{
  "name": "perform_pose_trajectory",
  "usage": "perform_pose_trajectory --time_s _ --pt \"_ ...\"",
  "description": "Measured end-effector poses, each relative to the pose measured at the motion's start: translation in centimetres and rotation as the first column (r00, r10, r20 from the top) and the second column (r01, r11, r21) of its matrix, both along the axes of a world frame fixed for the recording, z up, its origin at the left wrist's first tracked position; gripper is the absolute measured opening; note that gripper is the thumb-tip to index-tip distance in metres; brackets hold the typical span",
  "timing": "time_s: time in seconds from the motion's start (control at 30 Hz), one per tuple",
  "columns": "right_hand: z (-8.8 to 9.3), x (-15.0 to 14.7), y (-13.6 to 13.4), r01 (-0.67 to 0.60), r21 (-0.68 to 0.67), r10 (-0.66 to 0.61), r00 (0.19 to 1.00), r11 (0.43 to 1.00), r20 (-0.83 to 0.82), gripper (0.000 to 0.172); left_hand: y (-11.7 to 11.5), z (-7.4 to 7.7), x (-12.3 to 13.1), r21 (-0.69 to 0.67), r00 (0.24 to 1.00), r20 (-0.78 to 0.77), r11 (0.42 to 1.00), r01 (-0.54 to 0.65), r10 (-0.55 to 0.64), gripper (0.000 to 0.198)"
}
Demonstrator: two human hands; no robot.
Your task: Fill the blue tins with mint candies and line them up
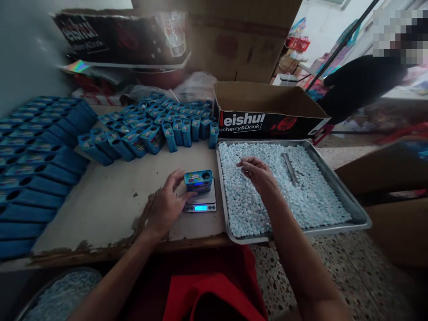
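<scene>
A small blue box (198,183) with a round hole in its top stands on a small digital scale (200,207) with a lit display. My left hand (170,200) is at the box's left end, thumb against its lower front and fingers curled by its left side. Over the left part of a metal tray (359,223) is my right hand (261,174), thumb and fingers pinched together. Whatever might be between those fingertips is too small to make out. Many pale blue and white pellets (247,209) fill the tray, and a flat metal strip (290,168) lies on them.
Rows of blue boxes (36,178) stand at the left; more blue boxes (154,138) are grouped behind the scale. An open black-printed carton (270,125) sits beyond the tray. A container of pellets (63,296) is below the table's left edge. Another person (364,84) is at right.
</scene>
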State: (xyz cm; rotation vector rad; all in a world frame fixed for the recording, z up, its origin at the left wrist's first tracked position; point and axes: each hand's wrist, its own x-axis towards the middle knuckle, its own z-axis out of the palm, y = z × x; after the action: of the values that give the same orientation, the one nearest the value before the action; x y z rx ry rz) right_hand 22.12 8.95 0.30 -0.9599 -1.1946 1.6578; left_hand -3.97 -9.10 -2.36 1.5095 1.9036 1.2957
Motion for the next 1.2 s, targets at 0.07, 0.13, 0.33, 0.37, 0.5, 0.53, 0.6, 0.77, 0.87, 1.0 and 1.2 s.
perform_pose_trajectory --time_s 0.07,0.13,0.33,0.37,0.5,0.53,0.6,0.77,0.87,1.0,1.2 --pt "0.1 0.4 0.1 0.018 0.106 -0.029 0.994 0.994 0.108 0.022 -1.5 1.0 -0.1 0.152 0.988 -0.098 0.983 -0.103 0.119 0.053" --pt "0.0 0.9 0.4 0.027 0.189 -0.061 0.983 0.982 0.175 0.015 -3.5 2.4 0.1 0.253 0.964 -0.187 0.958 -0.138 0.188 0.028" --pt "-1.7 1.7 1.9 0.035 0.352 -0.106 0.977 0.935 0.184 0.028 -7.1 5.5 3.4 -0.153 0.886 0.142 0.874 0.461 -0.442 0.022" --pt "-2.0 1.8 2.2 0.038 0.360 -0.119 0.972 0.932 0.205 0.035 -7.4 5.5 4.2 -0.212 0.787 0.263 0.763 0.611 -0.557 0.026" --pt "-2.0 2.4 3.1 0.032 0.311 -0.127 0.949 0.950 0.290 0.049 -9.4 3.9 6.0 -0.136 0.231 0.566 0.186 0.973 -0.791 0.041" --pt "-1.7 2.6 3.2 0.030 0.301 -0.127 0.943 0.953 0.308 0.047 -10.1 3.2 6.1 -0.092 0.139 0.589 0.105 0.990 -0.796 0.042" --pt "-1.2 2.8 3.2 0.033 0.289 -0.140 0.923 0.957 0.359 0.042 -11.8 1.6 5.7 -0.014 0.060 0.590 0.064 0.998 -0.805 0.045" --pt "-0.6 2.4 2.7 0.096 0.282 -0.204 0.900 0.955 0.385 0.027 -15.2 0.1 4.6 0.038 0.098 0.555 0.143 0.989 -0.826 0.051" --pt "-0.9 1.9 2.6 0.154 0.296 -0.241 0.927 0.943 0.286 0.024 -16.1 1.6 3.9 -0.092 0.234 0.602 0.225 0.970 -0.763 0.050" --pt "-1.4 1.4 2.5 0.190 0.316 -0.273 0.930 0.930 0.245 0.021 -16.6 3.2 2.2 -0.114 0.282 0.645 0.276 0.954 -0.710 0.042" --pt "-1.4 1.2 2.2 0.223 0.336 -0.351 0.850 0.915 0.393 0.022 -17.1 3.5 1.3 -0.037 0.239 0.745 0.319 0.947 -0.623 0.055"
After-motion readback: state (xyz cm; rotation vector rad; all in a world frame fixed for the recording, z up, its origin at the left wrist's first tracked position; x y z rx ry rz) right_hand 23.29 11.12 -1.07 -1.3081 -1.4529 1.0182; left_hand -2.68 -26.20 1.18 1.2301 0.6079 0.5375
